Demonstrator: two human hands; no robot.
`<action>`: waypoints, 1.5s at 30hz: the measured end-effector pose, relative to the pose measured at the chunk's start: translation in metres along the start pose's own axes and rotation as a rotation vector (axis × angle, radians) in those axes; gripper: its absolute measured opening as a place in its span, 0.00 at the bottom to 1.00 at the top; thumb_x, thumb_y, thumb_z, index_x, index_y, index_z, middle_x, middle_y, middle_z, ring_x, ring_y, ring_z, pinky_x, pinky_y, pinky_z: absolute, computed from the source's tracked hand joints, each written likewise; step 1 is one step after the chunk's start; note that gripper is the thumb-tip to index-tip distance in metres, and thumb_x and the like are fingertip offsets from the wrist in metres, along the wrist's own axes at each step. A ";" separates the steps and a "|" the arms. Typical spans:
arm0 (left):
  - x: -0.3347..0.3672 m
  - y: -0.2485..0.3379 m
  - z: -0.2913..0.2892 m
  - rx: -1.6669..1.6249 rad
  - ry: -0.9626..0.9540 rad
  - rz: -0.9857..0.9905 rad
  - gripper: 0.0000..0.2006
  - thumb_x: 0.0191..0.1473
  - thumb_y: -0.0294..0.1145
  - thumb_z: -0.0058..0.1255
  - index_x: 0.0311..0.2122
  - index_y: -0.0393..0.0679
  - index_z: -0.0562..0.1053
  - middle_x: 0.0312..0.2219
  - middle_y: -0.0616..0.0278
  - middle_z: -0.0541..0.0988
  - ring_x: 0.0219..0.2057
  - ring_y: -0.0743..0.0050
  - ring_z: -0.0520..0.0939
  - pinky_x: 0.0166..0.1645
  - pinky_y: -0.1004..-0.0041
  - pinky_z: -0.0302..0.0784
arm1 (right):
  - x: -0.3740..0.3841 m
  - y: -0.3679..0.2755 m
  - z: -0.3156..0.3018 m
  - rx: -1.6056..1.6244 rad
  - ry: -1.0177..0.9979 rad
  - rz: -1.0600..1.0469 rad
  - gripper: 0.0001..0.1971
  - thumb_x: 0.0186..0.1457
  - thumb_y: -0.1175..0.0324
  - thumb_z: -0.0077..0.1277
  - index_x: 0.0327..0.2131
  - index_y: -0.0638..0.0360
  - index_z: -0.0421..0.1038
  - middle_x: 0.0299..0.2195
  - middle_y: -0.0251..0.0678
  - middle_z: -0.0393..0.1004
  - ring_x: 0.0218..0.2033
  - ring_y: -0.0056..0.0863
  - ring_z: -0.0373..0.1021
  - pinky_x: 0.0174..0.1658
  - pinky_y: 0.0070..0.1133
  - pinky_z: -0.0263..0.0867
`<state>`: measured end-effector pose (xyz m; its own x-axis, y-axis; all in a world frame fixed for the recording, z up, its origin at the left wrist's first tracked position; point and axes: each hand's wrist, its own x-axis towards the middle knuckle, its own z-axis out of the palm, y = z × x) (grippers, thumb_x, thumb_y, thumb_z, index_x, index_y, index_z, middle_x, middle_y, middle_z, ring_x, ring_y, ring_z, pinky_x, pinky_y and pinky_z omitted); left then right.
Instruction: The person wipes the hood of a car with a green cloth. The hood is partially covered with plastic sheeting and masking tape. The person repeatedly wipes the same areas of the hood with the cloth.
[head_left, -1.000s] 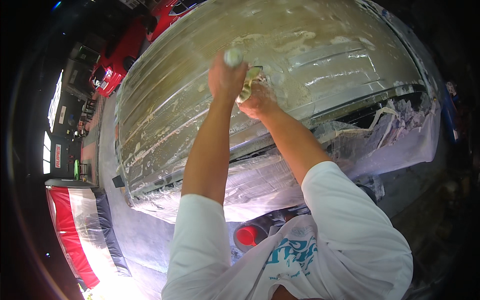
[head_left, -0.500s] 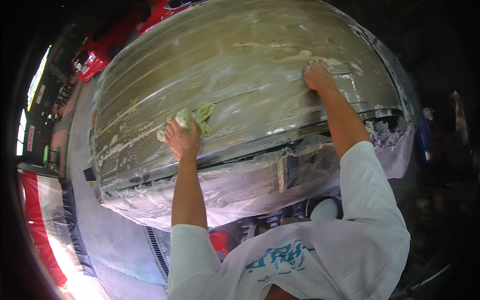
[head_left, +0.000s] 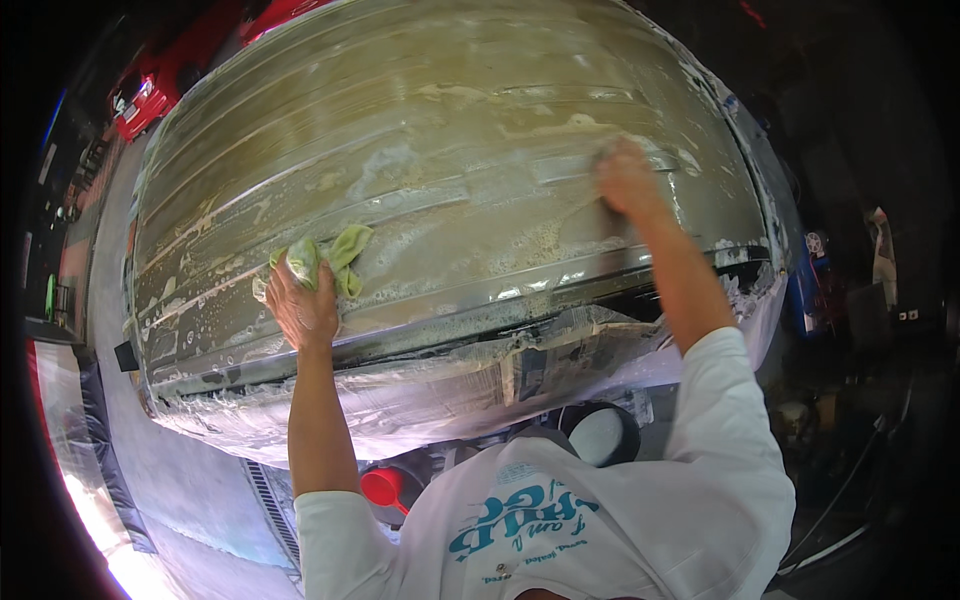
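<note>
A broad, ribbed vehicle roof (head_left: 440,215) lies in front of me, wet and streaked with whitish suds. My left hand (head_left: 303,308) rests on its near left part, fingers bent over a crumpled light-green cloth (head_left: 346,262). Part of the cloth sticks out to the right of the fingers. Farther right, my right hand (head_left: 626,178) is low over the roof, smeared by motion. Its fingers are too blurred to show whether anything is in them. A dark patch beside them could be an object or a shadow.
Translucent plastic sheeting (head_left: 400,405) covers the vehicle's near side below the roof edge. Between it and me stand a round dark container with pale contents (head_left: 597,434) and a red scoop (head_left: 381,487). A floor drain grate (head_left: 272,512) runs at lower left. A red car (head_left: 143,105) stands far left.
My right hand has drawn nearer to me across the roof. The left hand stays on the green cloth. The whole view has shifted, moving the roof leftward in the picture.
</note>
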<state>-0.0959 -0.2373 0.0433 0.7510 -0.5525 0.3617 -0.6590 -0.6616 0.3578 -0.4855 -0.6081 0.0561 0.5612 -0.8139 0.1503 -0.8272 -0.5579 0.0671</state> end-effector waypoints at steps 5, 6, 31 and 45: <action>0.006 0.005 0.009 -0.015 0.000 0.024 0.35 0.59 0.50 0.59 0.64 0.40 0.64 0.57 0.40 0.74 0.60 0.37 0.71 0.67 0.48 0.62 | 0.008 -0.030 0.021 0.233 0.182 0.005 0.24 0.67 0.60 0.41 0.60 0.62 0.70 0.66 0.46 0.67 0.70 0.45 0.59 0.75 0.37 0.46; 0.007 0.002 0.008 -0.013 -0.005 0.018 0.35 0.59 0.50 0.59 0.64 0.40 0.64 0.57 0.40 0.74 0.60 0.37 0.71 0.67 0.48 0.62 | 0.012 -0.068 0.024 0.342 0.110 -0.049 0.23 0.67 0.60 0.42 0.60 0.61 0.70 0.65 0.46 0.67 0.69 0.45 0.59 0.75 0.38 0.49; 0.003 -0.011 0.009 -0.087 -0.001 -0.049 0.36 0.60 0.51 0.58 0.67 0.42 0.63 0.60 0.40 0.72 0.61 0.36 0.72 0.64 0.47 0.67 | 0.007 0.110 0.036 0.305 0.325 -0.072 0.17 0.64 0.62 0.44 0.48 0.60 0.76 0.52 0.50 0.75 0.57 0.51 0.68 0.64 0.43 0.62; 0.004 -0.002 0.008 -0.016 -0.012 -0.083 0.37 0.61 0.52 0.56 0.68 0.42 0.62 0.62 0.40 0.71 0.62 0.34 0.71 0.64 0.48 0.67 | 0.011 -0.038 0.019 0.369 0.067 -0.155 0.23 0.66 0.59 0.42 0.56 0.65 0.73 0.63 0.56 0.68 0.66 0.53 0.61 0.72 0.39 0.53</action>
<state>-0.0914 -0.2418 0.0370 0.8034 -0.5021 0.3199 -0.5950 -0.6971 0.4000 -0.4473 -0.5985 0.0360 0.6653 -0.7099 0.2313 -0.6597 -0.7040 -0.2630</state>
